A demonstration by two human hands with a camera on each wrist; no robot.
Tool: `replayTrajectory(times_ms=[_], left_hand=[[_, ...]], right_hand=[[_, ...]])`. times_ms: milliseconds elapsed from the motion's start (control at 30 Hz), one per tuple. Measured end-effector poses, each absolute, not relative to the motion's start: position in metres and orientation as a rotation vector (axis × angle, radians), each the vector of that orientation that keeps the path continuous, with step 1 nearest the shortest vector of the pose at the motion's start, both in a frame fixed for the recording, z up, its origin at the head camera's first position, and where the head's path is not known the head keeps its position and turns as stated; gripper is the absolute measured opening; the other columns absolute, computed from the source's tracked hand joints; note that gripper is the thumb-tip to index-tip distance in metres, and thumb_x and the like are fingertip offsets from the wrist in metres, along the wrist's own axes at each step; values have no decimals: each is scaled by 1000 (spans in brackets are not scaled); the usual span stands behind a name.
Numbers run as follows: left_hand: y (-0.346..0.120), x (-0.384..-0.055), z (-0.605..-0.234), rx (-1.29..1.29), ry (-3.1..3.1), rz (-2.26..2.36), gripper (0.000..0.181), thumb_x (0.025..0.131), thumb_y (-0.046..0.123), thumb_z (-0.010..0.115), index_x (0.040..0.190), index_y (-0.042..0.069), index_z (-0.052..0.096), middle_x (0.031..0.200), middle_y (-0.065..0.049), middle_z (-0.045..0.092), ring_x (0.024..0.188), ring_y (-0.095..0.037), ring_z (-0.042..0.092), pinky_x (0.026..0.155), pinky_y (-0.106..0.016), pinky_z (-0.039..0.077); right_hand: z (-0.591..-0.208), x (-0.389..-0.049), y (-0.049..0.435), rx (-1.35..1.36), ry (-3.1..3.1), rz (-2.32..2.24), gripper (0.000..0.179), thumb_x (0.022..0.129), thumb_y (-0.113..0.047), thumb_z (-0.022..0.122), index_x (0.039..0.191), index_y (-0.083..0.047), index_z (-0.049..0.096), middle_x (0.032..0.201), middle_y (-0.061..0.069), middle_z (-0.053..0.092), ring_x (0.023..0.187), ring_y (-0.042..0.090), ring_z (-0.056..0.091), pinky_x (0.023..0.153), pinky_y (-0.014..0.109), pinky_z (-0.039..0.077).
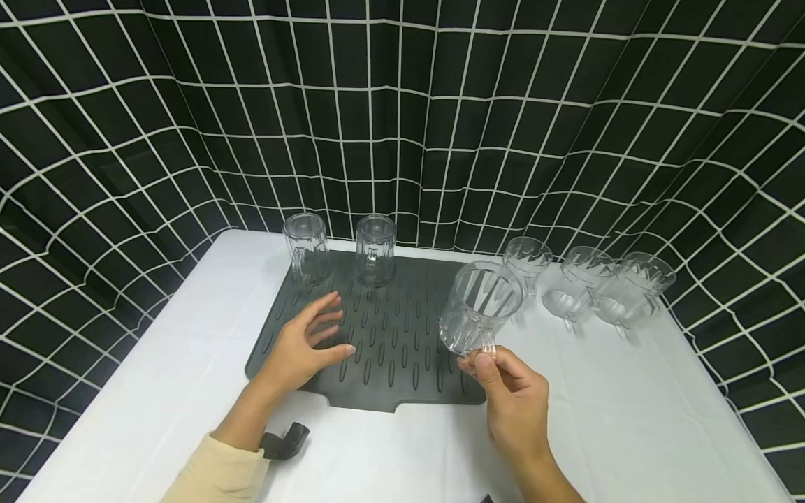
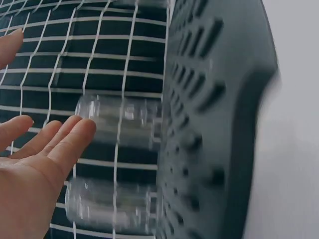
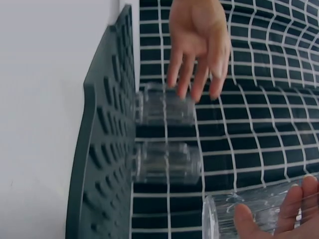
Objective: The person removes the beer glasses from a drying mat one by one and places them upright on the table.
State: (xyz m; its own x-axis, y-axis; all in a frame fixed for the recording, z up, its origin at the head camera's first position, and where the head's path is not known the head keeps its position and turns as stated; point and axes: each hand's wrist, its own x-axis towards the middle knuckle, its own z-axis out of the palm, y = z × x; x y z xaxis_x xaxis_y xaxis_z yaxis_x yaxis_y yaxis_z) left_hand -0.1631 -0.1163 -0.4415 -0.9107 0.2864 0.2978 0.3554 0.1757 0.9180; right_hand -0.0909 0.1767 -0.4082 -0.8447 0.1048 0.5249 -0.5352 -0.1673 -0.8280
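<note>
My right hand (image 1: 516,405) pinches the handle of a clear glass mug (image 1: 468,321) between thumb and fingers. The mug is raised above the right side of a dark grey drying mat (image 1: 402,349), tilted with its mouth towards the head camera. My left hand (image 1: 302,353) hovers over the mat's left part, fingers spread and thumb apart, holding nothing. Behind it, two clear mugs stand upside down at the mat's back edge, a left mug (image 1: 306,248) and a second mug (image 1: 376,251). In the left wrist view, the left fingers (image 2: 75,142) overlap one mug.
On the white tabletop (image 1: 604,412), right of the mat, three more clear mugs stand mouth up in a row, the nearest being a glass mug (image 1: 527,258). A black curved piece (image 1: 286,441) shows beside the left sleeve. A black gridded curtain (image 1: 402,126) surrounds the table's back and sides.
</note>
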Motion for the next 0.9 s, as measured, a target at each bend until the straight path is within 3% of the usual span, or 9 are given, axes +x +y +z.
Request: replayTrajectory(times_ms=[267,900], left_hand=[[-149,-155,-449,-510,-2373,-1790,88,79,9,81,150,12,31,149,-8,36,132,-31,41,103,-29,41],[-190,-137,-468,-303,-2347,-1685,88,77,5,82,150,10,33,146,-13,39,130,-35,42,103,-25,39]], right_hand=[[-417,-95,201,627,-1421,2152,16,91,26,40,90,26,56,87,21,67,87,26,69,87,36,54],[-437,-102,247,710,-1292,2163,17,91,27,32,86,31,48,87,27,64,87,32,68,88,41,54]])
